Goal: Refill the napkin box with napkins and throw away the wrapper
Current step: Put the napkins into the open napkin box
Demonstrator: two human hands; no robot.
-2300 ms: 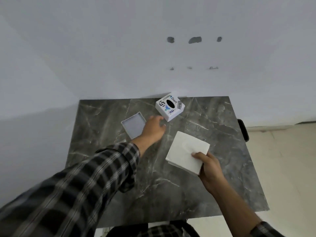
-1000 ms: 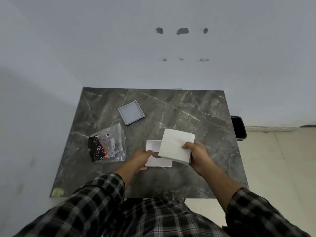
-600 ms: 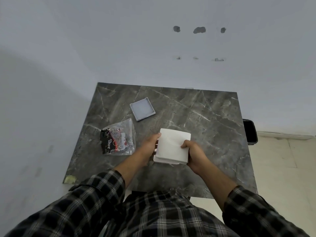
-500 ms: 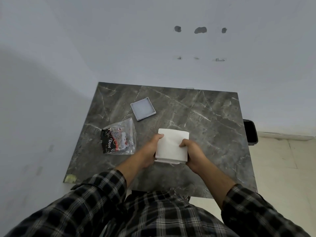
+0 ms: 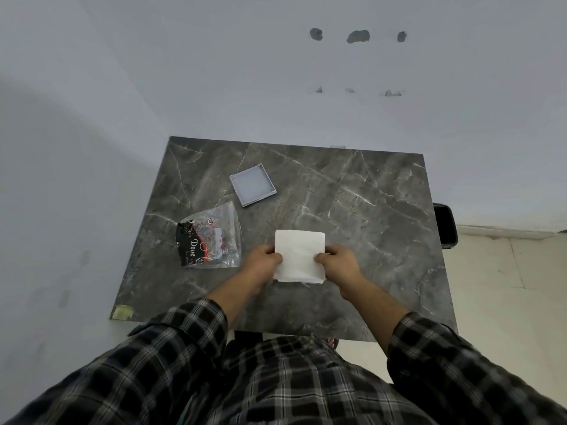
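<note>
A white stack of napkins (image 5: 300, 254) sits near the table's front middle, square to me. My left hand (image 5: 263, 259) grips its left edge and my right hand (image 5: 337, 261) grips its right edge. The napkin box lies under the stack and is almost wholly hidden; only a thin white edge shows at the stack's bottom. The box's grey square lid (image 5: 252, 184) lies flat further back and to the left. The clear plastic wrapper (image 5: 209, 240) with black and red print lies crumpled left of my left hand.
The dark marble table (image 5: 368, 210) stands against a white wall. A black bin (image 5: 445, 226) stands on the floor off the table's right edge. A yellowish patch (image 5: 122, 311) marks the front left corner. My plaid sleeves fill the foreground.
The box came from the back of the table to the front. My right hand brought the napkin stack over it, and both hands now grip the stack's sides, squared up.
</note>
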